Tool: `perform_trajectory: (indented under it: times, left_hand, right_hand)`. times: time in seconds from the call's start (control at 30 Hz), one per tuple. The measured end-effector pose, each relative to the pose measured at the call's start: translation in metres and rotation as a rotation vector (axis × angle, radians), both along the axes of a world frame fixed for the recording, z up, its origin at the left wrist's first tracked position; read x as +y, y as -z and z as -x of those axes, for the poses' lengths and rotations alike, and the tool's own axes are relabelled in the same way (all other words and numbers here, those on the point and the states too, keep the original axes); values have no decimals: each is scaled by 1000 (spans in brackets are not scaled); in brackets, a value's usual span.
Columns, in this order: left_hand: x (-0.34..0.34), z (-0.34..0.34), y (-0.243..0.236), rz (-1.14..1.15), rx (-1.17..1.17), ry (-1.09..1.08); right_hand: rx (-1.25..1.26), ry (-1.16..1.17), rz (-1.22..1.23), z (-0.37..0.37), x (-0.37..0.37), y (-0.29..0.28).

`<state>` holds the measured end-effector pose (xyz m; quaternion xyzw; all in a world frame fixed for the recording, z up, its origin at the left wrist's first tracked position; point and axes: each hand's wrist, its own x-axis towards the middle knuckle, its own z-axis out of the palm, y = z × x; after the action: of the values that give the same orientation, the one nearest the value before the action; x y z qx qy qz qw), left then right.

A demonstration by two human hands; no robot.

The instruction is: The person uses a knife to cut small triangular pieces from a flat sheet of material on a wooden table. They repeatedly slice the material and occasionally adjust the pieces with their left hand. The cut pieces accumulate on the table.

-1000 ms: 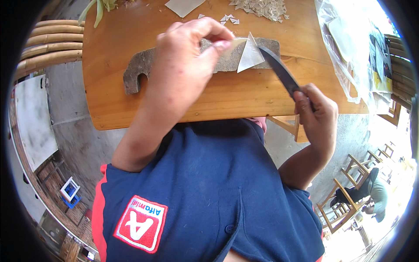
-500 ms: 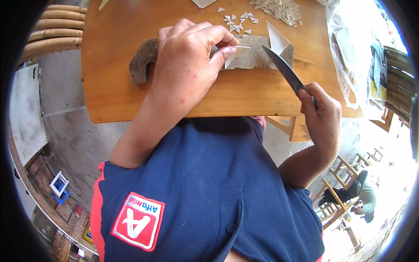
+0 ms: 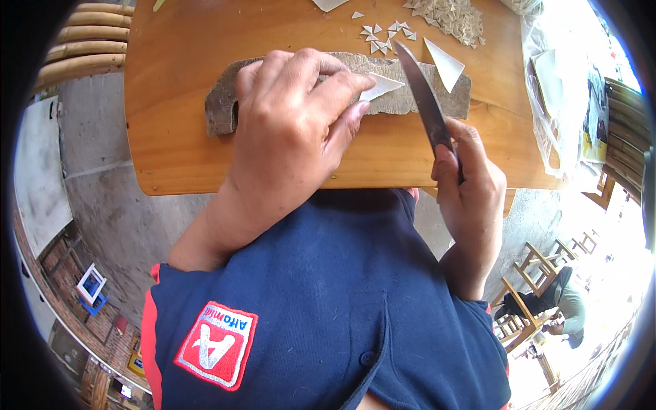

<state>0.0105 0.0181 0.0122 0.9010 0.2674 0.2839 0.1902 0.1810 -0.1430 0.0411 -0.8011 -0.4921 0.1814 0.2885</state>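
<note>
Under the fingertips of my left hand (image 3: 294, 116) lies a thin, pale triangular piece (image 3: 384, 86), pinched by thumb and forefinger against a worn grey-brown wooden board (image 3: 403, 102). My right hand (image 3: 473, 164) grips a knife (image 3: 425, 102) by its handle. The dark blade points up and away, crossing over the board just right of the pale piece and apart from it. A larger pale triangle (image 3: 445, 65) rests at the board's right end. Several small cut triangles (image 3: 378, 46) lie just beyond the board.
The board sits on a varnished wooden table (image 3: 239, 164). A heap of small pale chips (image 3: 451, 19) lies at the far right, with a clear plastic bag (image 3: 540, 89) along the right edge. Beyond, at lower right, a person (image 3: 570, 307) is near wooden stools (image 3: 529, 273).
The knife has moved left and turned more upright, its tip now past the board's far edge. My left hand has laid the pale piece flatter on the board.
</note>
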Motion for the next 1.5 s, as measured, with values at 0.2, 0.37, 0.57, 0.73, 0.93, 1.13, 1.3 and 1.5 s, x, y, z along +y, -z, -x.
perform_trajectory:
  times: [0.2, 0.37, 0.57, 0.73, 0.93, 1.13, 1.3, 1.5]
  left_hand:
    - [-6, -1, 4, 10, 28, 7]
    - [-9, -2, 7, 0, 22, -8]
    - [-9, -4, 7, -27, 7, -14]
    - [-9, -3, 4, -25, -2, -19]
    - [-10, -4, 5, -12, -30, -18]
    - [-9, -4, 6, -11, -33, -20]
    - [-9, -3, 5, -6, -24, -21]
    - [-11, -3, 7, -29, -20, -27]
  right_hand:
    - [28, -27, 70, 11, 5, -5]
    - [49, -44, 38, 18, 7, -6]
    - [4, -67, 123, 19, 8, -10]
    - [-80, -86, 114, 18, 10, -11]
    - [-107, -88, 163, 18, 9, -14]
    - [-118, -91, 153, 22, 8, -15]
    - [-187, -143, 97, 23, 10, -13]
    - [-261, -163, 111, 27, 10, -13]
